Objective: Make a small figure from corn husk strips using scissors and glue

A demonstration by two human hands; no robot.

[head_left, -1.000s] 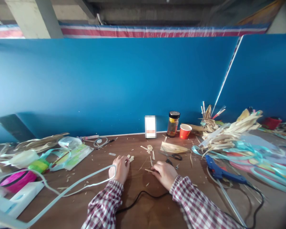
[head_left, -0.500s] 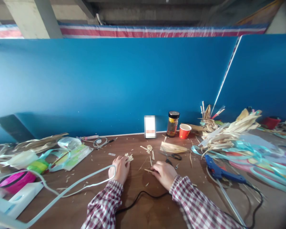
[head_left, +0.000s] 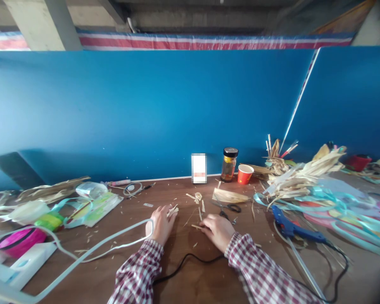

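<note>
My left hand rests on the brown table, its fingers pinched on a small bundle of pale husk strips. To its right, my right hand lies curled on the table with its fingertips closed on a thin straw strip. Both sleeves are red-and-white checked. Loose husk scraps lie just beyond the hands. Black-handled scissors sit right behind my right hand.
A blue glue gun with a black cord lies to the right, beside a heap of dried husks and light-blue ribbons. A jar and red paper cup stand by the blue wall. White strapping, a pink spool and packets lie left.
My left hand's fingers have shifted slightly forward, tilting the husk bundle up. The right hand has stayed almost still.
</note>
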